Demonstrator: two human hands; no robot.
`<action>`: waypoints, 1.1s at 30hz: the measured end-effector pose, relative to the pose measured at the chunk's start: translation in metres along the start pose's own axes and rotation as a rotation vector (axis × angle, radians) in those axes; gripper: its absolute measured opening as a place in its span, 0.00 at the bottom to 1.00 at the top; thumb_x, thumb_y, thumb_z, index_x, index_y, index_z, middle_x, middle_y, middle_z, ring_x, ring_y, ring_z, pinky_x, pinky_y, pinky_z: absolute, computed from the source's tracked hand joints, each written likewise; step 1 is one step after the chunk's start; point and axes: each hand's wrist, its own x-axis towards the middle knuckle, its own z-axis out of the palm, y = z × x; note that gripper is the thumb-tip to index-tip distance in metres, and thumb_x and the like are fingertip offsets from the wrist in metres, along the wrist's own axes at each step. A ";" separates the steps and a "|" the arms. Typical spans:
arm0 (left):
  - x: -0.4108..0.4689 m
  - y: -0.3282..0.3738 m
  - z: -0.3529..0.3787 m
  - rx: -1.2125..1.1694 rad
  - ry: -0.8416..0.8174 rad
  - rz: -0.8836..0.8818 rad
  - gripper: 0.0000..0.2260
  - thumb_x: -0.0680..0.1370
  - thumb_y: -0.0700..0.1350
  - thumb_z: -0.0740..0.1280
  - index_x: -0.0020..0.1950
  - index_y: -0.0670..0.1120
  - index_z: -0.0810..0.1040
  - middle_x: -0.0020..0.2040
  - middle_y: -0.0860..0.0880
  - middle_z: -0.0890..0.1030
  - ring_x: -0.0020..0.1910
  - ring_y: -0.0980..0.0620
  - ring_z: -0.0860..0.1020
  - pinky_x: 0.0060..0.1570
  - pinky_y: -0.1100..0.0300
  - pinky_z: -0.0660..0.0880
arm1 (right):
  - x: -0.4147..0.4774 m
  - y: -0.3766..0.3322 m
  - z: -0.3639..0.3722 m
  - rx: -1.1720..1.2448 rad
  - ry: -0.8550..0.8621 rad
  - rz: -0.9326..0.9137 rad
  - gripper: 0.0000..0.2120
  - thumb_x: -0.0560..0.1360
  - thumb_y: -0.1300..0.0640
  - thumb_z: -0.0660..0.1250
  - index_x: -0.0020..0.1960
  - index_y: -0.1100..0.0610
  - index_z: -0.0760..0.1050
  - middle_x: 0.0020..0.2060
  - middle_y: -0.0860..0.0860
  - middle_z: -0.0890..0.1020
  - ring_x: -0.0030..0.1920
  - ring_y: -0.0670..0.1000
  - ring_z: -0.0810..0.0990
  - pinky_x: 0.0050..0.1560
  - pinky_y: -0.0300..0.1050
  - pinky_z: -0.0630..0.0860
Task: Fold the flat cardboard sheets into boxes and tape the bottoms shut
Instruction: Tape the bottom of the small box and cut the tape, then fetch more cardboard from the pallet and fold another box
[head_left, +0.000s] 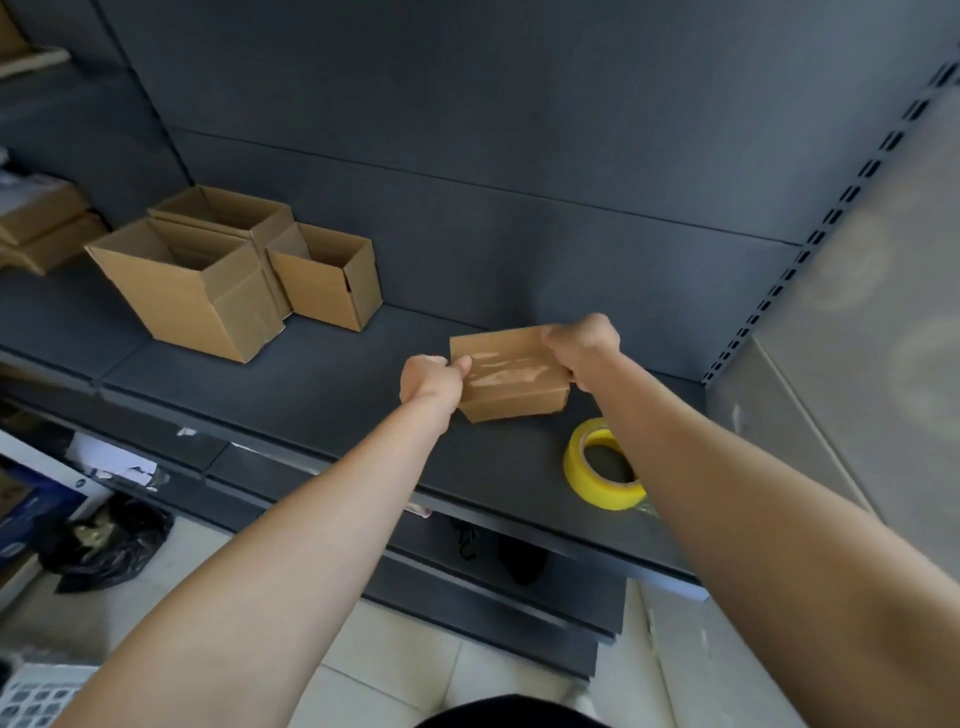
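**Pressing down bottom tape on a small box: quick tips**

Gripping the small box (514, 402) at both ends right now: left hand (434, 376) curled round the left end with the thumb up on the clear tape strip (506, 371), right hand (582, 343) wrapped over the right end, fingertips hidden round the far side. Turned bottom-up, by the look of it, on the dark shelf (337, 384) toward the right, either resting there or barely lifted, hard to say.

Probably the rub-down stage, so:

Slide the left thumb along the strip from the middle out to the end, then do the same with the right. Looks rippled and shiny mid-strip, likely trapped air, so press firm there. Push down into the shelf instead of squeezing the walls; thin cardboard, bound to buckle under a hard grip. Check for flaps meeting flush under the tape before committing. Fold any overhang down the end walls and pinch it flat; no telling from here about the amount of overhang.

Further out: yellow tape roll (602, 467) lying flat just near and right of the box, close to the shelf's near edge, handy for a second strip. Far left on the same shelf, three open boxes (182, 291) standing mouth-up in a cluster, well apart from this one. Good spot for parking it afterwards, flipped upright.
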 end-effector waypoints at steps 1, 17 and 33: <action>0.002 -0.003 -0.004 -0.058 -0.028 0.015 0.05 0.77 0.46 0.68 0.48 0.45 0.77 0.49 0.47 0.79 0.51 0.45 0.77 0.51 0.55 0.73 | -0.002 -0.004 0.002 0.111 0.017 0.007 0.15 0.74 0.47 0.67 0.38 0.57 0.68 0.41 0.54 0.78 0.38 0.55 0.78 0.36 0.47 0.78; 0.042 -0.038 -0.085 -0.260 0.051 0.096 0.21 0.73 0.26 0.57 0.55 0.50 0.75 0.53 0.51 0.79 0.50 0.52 0.76 0.38 0.64 0.72 | -0.052 -0.031 0.066 0.510 -0.313 0.105 0.07 0.70 0.68 0.57 0.44 0.59 0.71 0.42 0.55 0.72 0.45 0.53 0.71 0.53 0.51 0.75; 0.127 -0.056 -0.173 -0.071 0.247 0.088 0.13 0.74 0.29 0.57 0.49 0.46 0.73 0.38 0.53 0.76 0.39 0.51 0.74 0.31 0.63 0.69 | -0.048 -0.087 0.180 0.325 -0.583 0.064 0.25 0.69 0.75 0.56 0.61 0.59 0.75 0.58 0.57 0.78 0.58 0.52 0.76 0.55 0.42 0.77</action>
